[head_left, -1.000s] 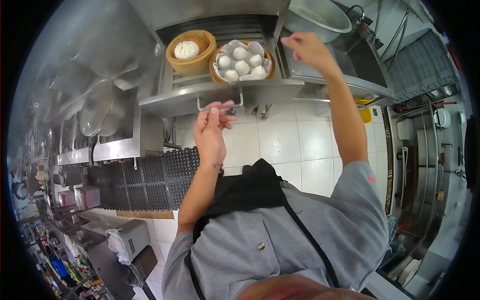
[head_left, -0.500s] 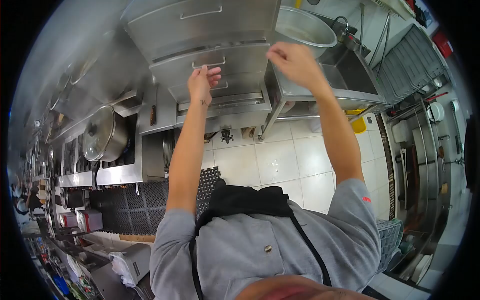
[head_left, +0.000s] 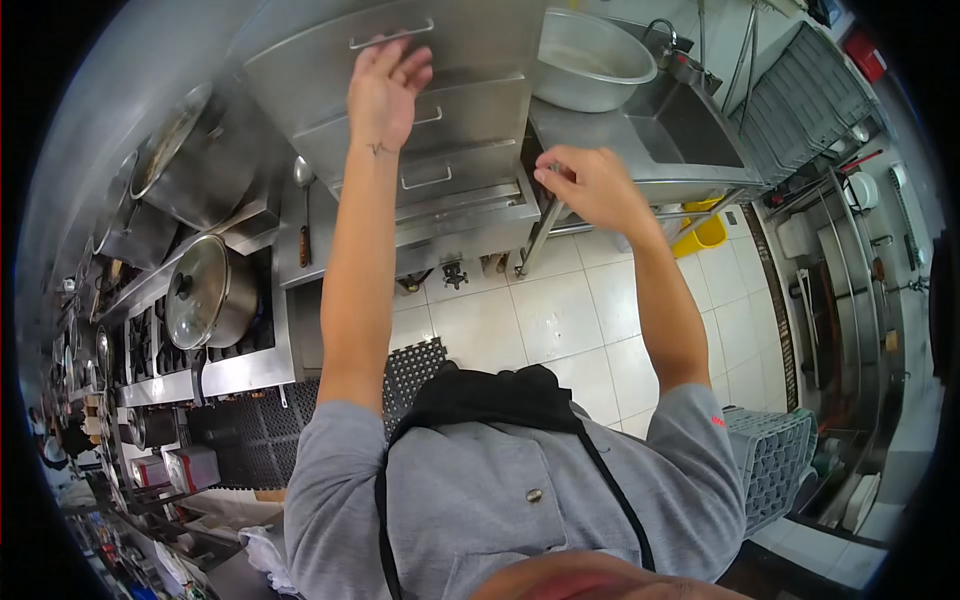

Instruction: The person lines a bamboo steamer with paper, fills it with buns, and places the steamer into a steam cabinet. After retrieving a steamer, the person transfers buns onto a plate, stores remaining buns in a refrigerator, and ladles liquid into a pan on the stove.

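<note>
My left hand [head_left: 385, 95] is raised at the wire handle [head_left: 392, 34] of the top steel drawer [head_left: 310, 65], its fingers apart and bent up against the handle. Below it are two more closed drawers with handles [head_left: 427, 176]. My right hand [head_left: 590, 185] hangs in front of the steel sink counter [head_left: 590, 135], its fingers curled in with the thumb against them; whether anything small is inside cannot be made out.
A large metal basin [head_left: 590, 65] sits beside the sink [head_left: 690, 125]. At the left, a lidded pot [head_left: 215, 290] stands on the stove, near a long spoon [head_left: 304, 205]. A grey crate [head_left: 765, 460] is at the lower right, and a yellow bucket [head_left: 700, 235] under the counter.
The open drawer with the bamboo steamers of buns has been pushed shut. My left hand has let go of its handle and moved up to the top one. My right hand is lower.
</note>
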`<act>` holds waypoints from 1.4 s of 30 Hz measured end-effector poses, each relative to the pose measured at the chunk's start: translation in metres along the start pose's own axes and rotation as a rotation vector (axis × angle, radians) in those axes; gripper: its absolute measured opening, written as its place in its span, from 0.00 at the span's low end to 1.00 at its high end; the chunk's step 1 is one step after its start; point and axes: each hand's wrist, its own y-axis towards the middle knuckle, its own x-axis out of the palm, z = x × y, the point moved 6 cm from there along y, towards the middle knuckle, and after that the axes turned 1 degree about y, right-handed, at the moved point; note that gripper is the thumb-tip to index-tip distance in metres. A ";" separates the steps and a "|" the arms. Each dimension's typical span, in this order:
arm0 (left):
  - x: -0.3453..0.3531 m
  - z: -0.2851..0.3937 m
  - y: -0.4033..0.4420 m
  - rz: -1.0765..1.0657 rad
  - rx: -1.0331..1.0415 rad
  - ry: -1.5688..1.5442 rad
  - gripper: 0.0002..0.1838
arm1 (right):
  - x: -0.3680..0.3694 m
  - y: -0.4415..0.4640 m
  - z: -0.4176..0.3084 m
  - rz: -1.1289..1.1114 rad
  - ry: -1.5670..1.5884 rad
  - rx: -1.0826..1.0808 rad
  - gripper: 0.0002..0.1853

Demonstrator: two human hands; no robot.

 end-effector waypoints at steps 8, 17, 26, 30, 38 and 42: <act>0.018 0.006 -0.034 0.116 0.006 -0.259 0.21 | -0.049 -0.050 0.029 0.098 0.111 0.042 0.12; 0.044 0.042 -0.213 0.268 0.098 0.029 0.15 | -0.154 0.011 0.004 0.255 0.085 0.163 0.13; 0.053 0.051 -0.281 0.277 0.135 0.107 0.17 | -0.063 0.131 -0.043 -0.378 0.089 0.120 0.19; 0.054 0.049 -0.280 0.293 0.154 0.115 0.17 | -0.018 0.146 -0.053 -0.525 0.101 0.199 0.23; 0.052 0.051 -0.276 0.377 0.184 0.142 0.17 | -0.088 0.147 -0.058 -0.286 -0.020 0.054 0.22; 0.050 0.048 -0.247 0.358 0.172 0.132 0.17 | -0.190 0.125 -0.026 -0.008 -0.030 0.150 0.14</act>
